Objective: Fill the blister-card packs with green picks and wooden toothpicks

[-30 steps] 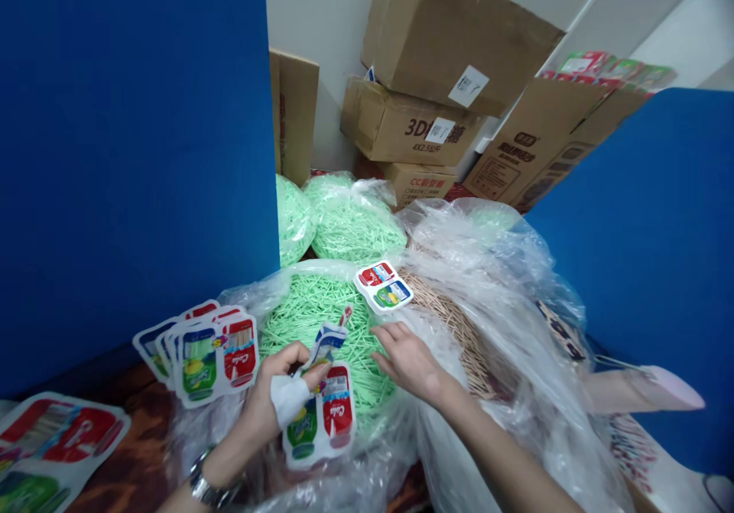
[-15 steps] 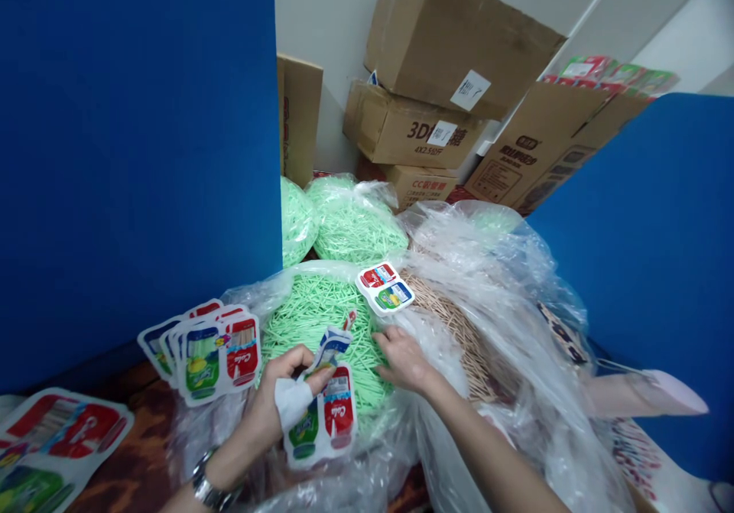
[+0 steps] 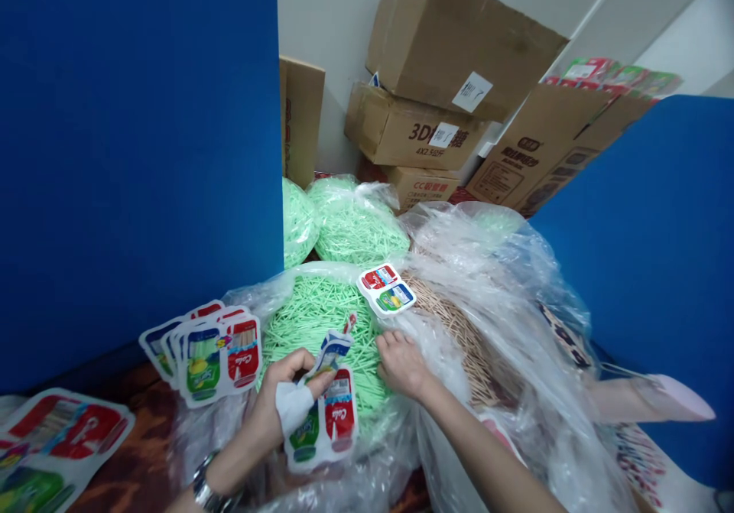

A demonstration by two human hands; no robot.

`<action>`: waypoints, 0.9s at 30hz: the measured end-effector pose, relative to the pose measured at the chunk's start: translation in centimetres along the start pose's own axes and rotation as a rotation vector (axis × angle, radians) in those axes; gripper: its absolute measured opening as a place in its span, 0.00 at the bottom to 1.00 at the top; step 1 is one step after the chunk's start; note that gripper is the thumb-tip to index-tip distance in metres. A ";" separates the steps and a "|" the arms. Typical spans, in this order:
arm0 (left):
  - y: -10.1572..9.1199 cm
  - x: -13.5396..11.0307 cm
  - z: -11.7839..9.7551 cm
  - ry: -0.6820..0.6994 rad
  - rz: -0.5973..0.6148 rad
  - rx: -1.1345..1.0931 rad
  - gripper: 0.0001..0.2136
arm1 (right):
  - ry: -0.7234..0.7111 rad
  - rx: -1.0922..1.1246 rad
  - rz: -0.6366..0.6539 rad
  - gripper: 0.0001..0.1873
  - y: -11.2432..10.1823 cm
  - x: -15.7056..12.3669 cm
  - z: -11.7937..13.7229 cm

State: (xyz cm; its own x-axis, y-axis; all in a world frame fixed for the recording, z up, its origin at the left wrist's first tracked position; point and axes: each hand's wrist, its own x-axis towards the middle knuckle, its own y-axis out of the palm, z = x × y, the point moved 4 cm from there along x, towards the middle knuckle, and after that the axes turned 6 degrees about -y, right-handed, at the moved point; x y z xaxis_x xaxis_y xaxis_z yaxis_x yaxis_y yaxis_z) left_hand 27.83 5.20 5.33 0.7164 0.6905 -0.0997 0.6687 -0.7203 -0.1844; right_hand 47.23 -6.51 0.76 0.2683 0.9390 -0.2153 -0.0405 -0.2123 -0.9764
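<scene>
My left hand, with a white bandage on the thumb and a watch at the wrist, is closed on a printed red-and-green pouch, holding its top pulled apart. My right hand lies on the pile of green sticks in a clear plastic bag, its fingers curled down into the sticks; whether they hold any is hidden. Another small pouch rests on top of the bags just beyond that hand.
A fan of pouches lies left of the green pile, more pouches at the far left. A bag of brown sticks sits to the right. Blue partitions flank both sides; cardboard boxes stack behind.
My right hand has slid left and curled its fingers into the green sticks. My left hand keeps the pouch in the same place.
</scene>
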 end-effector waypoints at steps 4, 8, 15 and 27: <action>0.0 -0.1 -0.1 0.012 0.007 -0.002 0.15 | 0.004 0.013 0.005 0.10 0.0 0.1 0.1; -0.1 -0.1 0.0 0.007 0.002 -0.002 0.15 | 0.008 0.045 0.006 0.10 -0.7 -0.2 -0.8; 0.3 0.0 0.3 0.033 0.013 -0.004 0.15 | 0.041 0.088 0.023 0.12 -2.4 -1.1 -2.2; 0.6 0.0 0.5 0.015 0.012 0.037 0.16 | 0.024 0.233 0.106 0.12 -1.6 -1.9 -1.7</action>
State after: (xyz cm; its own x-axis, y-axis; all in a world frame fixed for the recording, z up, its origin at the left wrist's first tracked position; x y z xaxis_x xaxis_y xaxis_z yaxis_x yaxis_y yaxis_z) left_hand 28.09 4.79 4.71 0.7272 0.6808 -0.0871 0.6527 -0.7252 -0.2192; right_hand 48.43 -8.44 2.78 0.2733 0.9077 -0.3185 -0.2891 -0.2383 -0.9272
